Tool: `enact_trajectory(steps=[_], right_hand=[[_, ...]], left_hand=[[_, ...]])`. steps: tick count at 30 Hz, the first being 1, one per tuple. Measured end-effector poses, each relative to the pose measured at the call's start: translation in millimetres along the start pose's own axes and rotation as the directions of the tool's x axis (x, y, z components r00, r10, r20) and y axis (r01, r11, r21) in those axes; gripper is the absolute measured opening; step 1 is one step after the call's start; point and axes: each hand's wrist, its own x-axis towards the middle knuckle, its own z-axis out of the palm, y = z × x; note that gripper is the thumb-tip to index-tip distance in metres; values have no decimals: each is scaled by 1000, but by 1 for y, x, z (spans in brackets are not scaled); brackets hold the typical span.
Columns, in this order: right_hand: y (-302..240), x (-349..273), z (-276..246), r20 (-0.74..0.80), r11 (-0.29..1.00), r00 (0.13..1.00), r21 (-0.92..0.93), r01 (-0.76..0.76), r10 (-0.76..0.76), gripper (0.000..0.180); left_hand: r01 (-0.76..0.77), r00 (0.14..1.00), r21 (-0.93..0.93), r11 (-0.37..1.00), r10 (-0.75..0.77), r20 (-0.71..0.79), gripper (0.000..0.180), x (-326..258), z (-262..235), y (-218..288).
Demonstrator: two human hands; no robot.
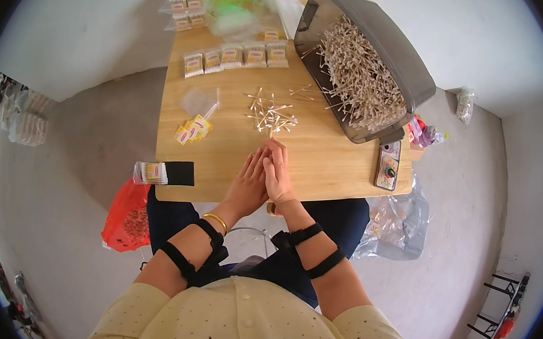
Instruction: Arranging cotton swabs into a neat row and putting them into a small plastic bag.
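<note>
My left hand (249, 184) and my right hand (277, 175) are pressed together over the near middle of the wooden table, fingers pointing away from me. Their fingers are closed against each other, and whatever lies between them is hidden. Just beyond the fingertips is a loose heap of cotton swabs (272, 115). Left of the heap lie clear plastic bags (200, 102) and several yellow and white cards (193, 130). A filled bag of cotton swabs (153, 173) rests on a black pad (181, 173) at the left front corner.
A large grey plastic bin (414, 85) full of swabs lies tipped at the far right. Several packed swab bags (232, 55) stand in a row at the back left. A phone (387, 167) lies by the right edge. A red bag (127, 212) hangs below left.
</note>
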Motion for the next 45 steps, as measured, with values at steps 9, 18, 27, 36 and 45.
enact_trajectory(steps=[9,18,27,36,45], right_hand=[[4,1,-16,-70,999,997,-34,-42,40,41],[13,4,-20,-170,999,985,-26,-36,32,36],[-8,-11,-66,-97,974,995,-226,-22,0,37],[1,5,6,15,999,1000,-35,24,-23,44],[-7,-3,-43,-24,969,999,-243,-32,27,32]], left_hand=[[168,911,-614,771,-359,-203,80,2,5,-8],[70,857,-790,609,-442,-265,78,11,15,-9],[163,875,-724,670,-438,-208,80,-16,-11,-21],[80,921,-727,682,-330,-208,90,20,14,0],[166,865,-580,797,-401,-302,58,-18,-24,-55]])
